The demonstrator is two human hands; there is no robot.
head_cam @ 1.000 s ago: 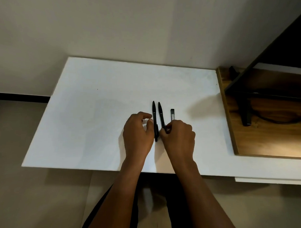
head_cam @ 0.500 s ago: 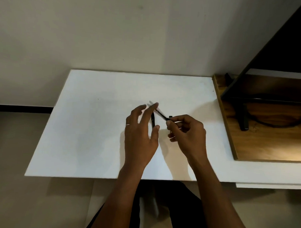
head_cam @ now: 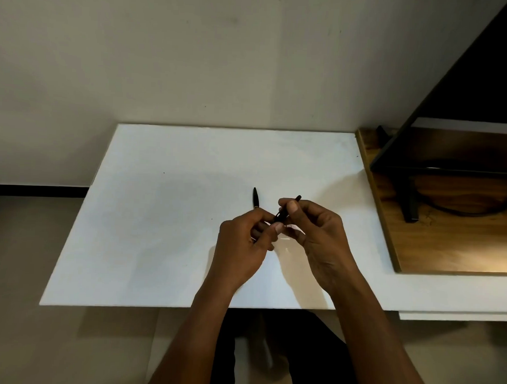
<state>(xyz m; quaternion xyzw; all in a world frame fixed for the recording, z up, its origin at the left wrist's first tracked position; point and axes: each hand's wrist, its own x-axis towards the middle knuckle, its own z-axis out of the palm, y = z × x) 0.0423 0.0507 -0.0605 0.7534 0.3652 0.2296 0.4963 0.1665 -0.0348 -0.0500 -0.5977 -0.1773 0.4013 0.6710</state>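
A black pen (head_cam: 286,211) is raised a little above the white table (head_cam: 165,223), tilted up to the right. My right hand (head_cam: 317,237) pinches its upper part between thumb and fingers. My left hand (head_cam: 243,246) pinches its lower end with curled fingers. A second black pen (head_cam: 256,197) lies flat on the table just beyond my left hand, pointing away from me; its near end is hidden by that hand. The small black piece seen earlier to the right of the pens is hidden behind my right hand.
A wooden board (head_cam: 445,250) lies on the table's right side, with a dark monitor (head_cam: 465,98) on a black stand (head_cam: 408,203) above it. A wall rises behind the table; the floor lies to the left and below the near edge.
My right hand lifted one pen off the table and turned it. My left hand, spread open half a second ago, has closed its fingers on that pen's lower end. The other pen stayed put.
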